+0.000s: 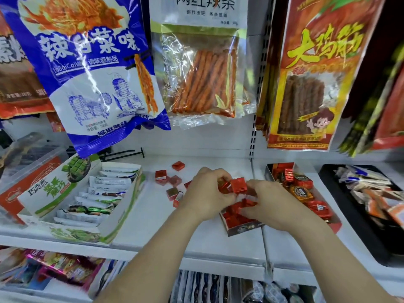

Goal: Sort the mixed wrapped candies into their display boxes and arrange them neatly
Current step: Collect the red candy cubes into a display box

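A small dark display box (244, 228) on the white shelf holds several red foil cube candies. My left hand (205, 193) curls its fingers round red cube candies just above the box, with one red cube (238, 185) sticking up between both hands. My right hand (267, 204) is curled over the box and pinches red candies there. Several loose red cubes (161, 174) lie on the shelf to the left of my hands. Behind the right hand a red box (335, 225) holds mixed red and orange wrapped candies (300, 192).
A green-and-white matcha chocolate box (122, 217) with white wrapped bars stands at the left. A black tray (358, 232) of mixed wrapped snacks sits at the right. Hanging snack bags (91, 68) crowd the space above the shelf. Lower shelves hold more packets.
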